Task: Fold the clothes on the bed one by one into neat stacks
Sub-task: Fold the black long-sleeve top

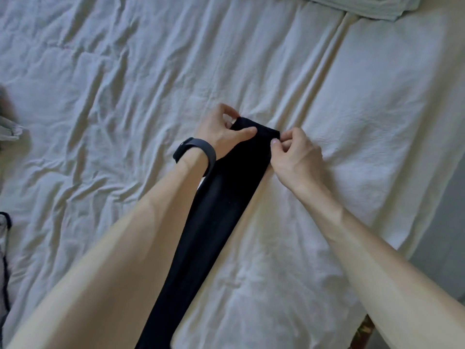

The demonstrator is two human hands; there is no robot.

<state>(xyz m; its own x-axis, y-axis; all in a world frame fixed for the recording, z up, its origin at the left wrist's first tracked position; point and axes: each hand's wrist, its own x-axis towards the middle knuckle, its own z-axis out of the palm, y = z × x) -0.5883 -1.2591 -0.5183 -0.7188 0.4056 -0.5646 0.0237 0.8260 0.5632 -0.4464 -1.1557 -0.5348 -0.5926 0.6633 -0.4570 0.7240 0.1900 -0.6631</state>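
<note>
A long, narrow black garment [216,212] lies stretched on the white bed sheet [125,109], running from the bottom edge of the view up to the middle. My left hand [221,131], with a dark band on its wrist, pinches the far left corner of the garment's end between thumb and fingers. My right hand [295,153] pinches the far right corner of the same end. Both forearms reach in from below, and the left one covers part of the garment's left edge.
A folded pale green cloth [364,6] lies at the top right of the bed. More fabric shows at the left edge: a pale piece [8,129] and a light garment with dark trim [5,260]. The bed's right edge drops to a grey floor [442,235].
</note>
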